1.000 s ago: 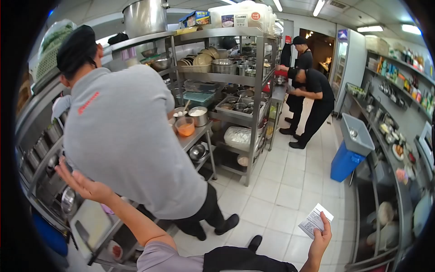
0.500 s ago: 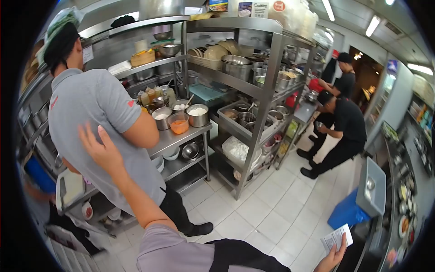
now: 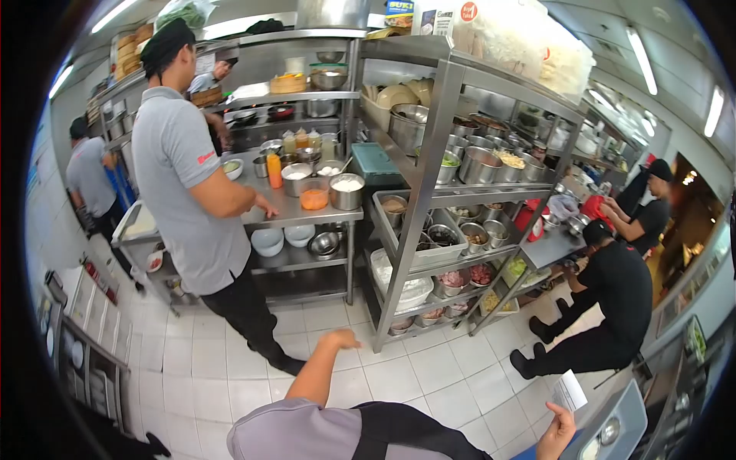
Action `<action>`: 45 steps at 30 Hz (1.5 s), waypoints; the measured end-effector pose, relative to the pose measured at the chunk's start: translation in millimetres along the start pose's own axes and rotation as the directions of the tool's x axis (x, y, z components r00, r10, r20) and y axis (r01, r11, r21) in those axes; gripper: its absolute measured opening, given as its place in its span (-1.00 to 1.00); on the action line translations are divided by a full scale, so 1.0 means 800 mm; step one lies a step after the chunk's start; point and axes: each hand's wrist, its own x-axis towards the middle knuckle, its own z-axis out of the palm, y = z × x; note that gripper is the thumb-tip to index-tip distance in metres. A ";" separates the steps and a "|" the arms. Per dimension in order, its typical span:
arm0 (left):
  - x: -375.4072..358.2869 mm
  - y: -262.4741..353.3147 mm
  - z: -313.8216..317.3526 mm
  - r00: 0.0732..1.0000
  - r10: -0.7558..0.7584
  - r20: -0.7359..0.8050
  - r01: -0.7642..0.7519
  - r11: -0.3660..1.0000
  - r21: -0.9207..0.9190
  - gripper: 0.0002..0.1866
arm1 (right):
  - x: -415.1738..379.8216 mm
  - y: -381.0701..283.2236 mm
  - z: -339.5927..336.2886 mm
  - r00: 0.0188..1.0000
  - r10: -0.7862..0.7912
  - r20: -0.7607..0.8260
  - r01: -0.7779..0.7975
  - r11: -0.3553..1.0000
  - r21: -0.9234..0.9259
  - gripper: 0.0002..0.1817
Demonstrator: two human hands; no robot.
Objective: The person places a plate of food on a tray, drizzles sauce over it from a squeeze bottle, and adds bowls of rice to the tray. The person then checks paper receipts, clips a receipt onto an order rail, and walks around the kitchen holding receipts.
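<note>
My left hand [image 3: 342, 339] is stretched forward over the tiled floor, short of the steel shelving rack [image 3: 418, 192]. It touches nothing that I can see, and motion smears its fingers. At lower right, my right hand [image 3: 558, 431] pinches a white slip of printed paper [image 3: 570, 392], held upright. Below and beside the slip is a grey plastic tub [image 3: 625, 418] with metal bowls inside. In front and to the left, a person in a grey shirt [image 3: 172, 184] stands at a steel worktable [image 3: 268, 213], one hand low over its edge.
The rack carries metal pots [image 3: 481, 165] and trays of food. On the worktable stand an orange squeeze bottle [image 3: 274, 170] and a tub of orange food [image 3: 313, 199]. At right, a person in black [image 3: 613, 291] bends low. White floor tiles [image 3: 230, 399] run between.
My left hand has come away from the grey-shirted person's back, down and to the right. The view has turned and shows more at left. My right hand keeps the paper slip.
</note>
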 end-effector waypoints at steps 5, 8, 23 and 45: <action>0.085 -0.029 0.267 0.993 0.099 0.062 -0.101 0.994 0.031 -0.43 | 0.115 0.095 -0.003 0.994 -0.108 0.034 0.106 0.994 0.039 -0.58; 0.073 -0.046 0.350 0.983 0.022 0.181 -0.019 1.000 -0.019 -0.51 | 0.188 0.086 0.013 0.977 -0.173 -0.124 0.179 0.983 0.043 -0.68; 0.382 0.209 0.177 0.949 -0.127 -0.287 -0.186 0.510 -0.840 -0.62 | 0.640 0.241 0.081 0.951 -0.187 -0.246 0.260 0.915 0.309 -0.82; 0.324 0.455 0.201 0.504 -0.863 0.045 0.207 0.070 -0.976 -0.59 | 1.393 0.439 0.300 0.991 -0.134 -0.010 0.058 0.359 0.932 -0.49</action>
